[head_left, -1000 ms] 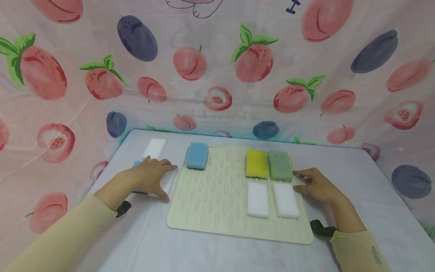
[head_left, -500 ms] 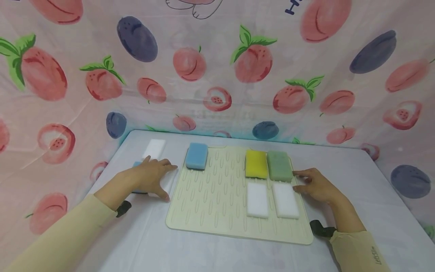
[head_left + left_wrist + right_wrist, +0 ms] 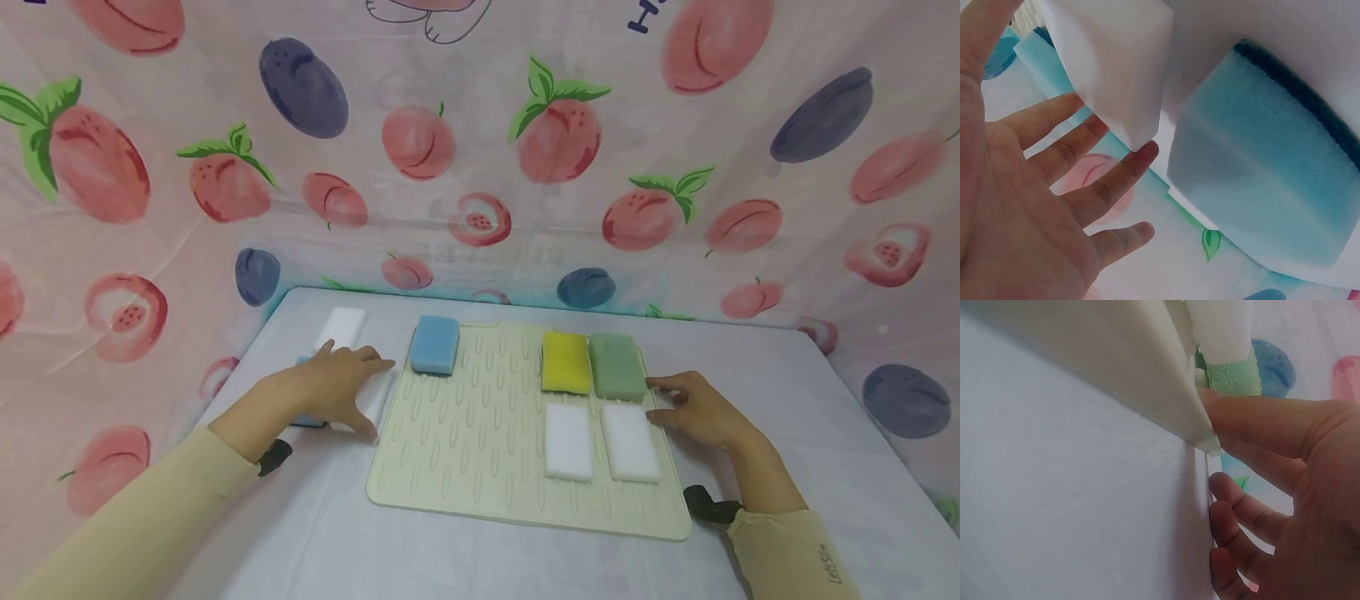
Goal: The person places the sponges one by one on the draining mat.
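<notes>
Left hand: left of the mat, palm down, fingers straight and spread; fingertips at the edge of a white block, thumb on its other side. No firm grip visible.
Block position: between left thumb and fingers, beside the mat, mostly hidden in head view.
Near left hand: blue sponge with dark scrub layer, partly covered by hand in head view; second white block farther back.
Right hand: at the mat's right edge, thumb and index extended to it, other fingers loosely bent. Not gripping any sponge.
Mat: cream, ridged, flat on the white table.
On mat, back row: blue sponge at left corner; yellow sponge just beside green sponge at right.
On mat, front right: two white blocks, side by side, slightly apart.
Backdrop: fruit-print fabric.
</notes>
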`<state>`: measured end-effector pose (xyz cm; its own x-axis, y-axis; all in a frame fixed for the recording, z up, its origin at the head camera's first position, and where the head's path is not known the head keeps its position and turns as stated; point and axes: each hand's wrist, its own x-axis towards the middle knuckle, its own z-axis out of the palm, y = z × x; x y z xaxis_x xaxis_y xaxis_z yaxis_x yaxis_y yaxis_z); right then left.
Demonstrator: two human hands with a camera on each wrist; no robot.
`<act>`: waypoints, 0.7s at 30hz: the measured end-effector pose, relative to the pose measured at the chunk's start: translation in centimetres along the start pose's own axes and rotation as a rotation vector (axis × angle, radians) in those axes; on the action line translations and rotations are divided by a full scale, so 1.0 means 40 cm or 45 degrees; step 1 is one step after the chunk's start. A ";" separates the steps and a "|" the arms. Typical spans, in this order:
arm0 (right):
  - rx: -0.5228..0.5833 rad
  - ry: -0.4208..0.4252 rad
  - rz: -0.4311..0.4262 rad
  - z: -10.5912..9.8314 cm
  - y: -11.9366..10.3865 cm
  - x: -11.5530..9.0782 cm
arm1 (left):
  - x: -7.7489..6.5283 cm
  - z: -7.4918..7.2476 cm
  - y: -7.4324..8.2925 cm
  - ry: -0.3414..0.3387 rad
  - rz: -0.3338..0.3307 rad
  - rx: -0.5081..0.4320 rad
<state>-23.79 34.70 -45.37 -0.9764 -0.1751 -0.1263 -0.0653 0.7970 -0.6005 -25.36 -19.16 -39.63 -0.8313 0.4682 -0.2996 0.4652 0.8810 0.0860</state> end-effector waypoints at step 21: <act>-0.005 0.006 -0.001 0.005 0.016 0.008 | 0.008 -0.050 0.008 0.037 0.020 -0.006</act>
<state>-24.09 35.02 -45.96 -0.9773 -0.1729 -0.1222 -0.0668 0.7993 -0.5972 -26.08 -18.60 -37.77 -0.8325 0.4836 -0.2704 0.4767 0.8739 0.0952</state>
